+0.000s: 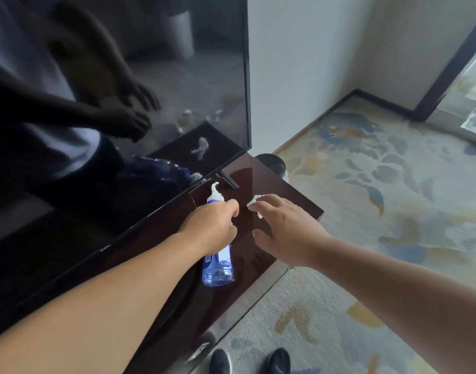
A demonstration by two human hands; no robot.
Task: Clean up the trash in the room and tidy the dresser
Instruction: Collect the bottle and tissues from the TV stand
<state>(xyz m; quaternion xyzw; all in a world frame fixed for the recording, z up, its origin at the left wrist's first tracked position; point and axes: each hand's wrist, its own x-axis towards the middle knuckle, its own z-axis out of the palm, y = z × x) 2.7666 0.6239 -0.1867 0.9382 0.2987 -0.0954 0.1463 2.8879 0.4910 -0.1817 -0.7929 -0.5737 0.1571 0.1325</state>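
A clear plastic bottle [218, 268] with a blue label is held over the dark wooden dresser [272, 193], and my left hand [211, 226] is shut around its upper half. White tissue [214, 191] sticks out beyond the fingers at the bottle's neck. A crumpled white tissue [255, 200] lies on the dresser top near its right end. My right hand [286, 230] hovers over it with fingers spread, the fingertips touching or almost touching the paper.
A large black TV [156, 90] stands on the dresser just left of my hands, its foot [229, 180] close to the bottle. A black round bin [272, 163] sits on the patterned carpet beyond the dresser's end. My shoes [250, 361] are at the dresser's front.
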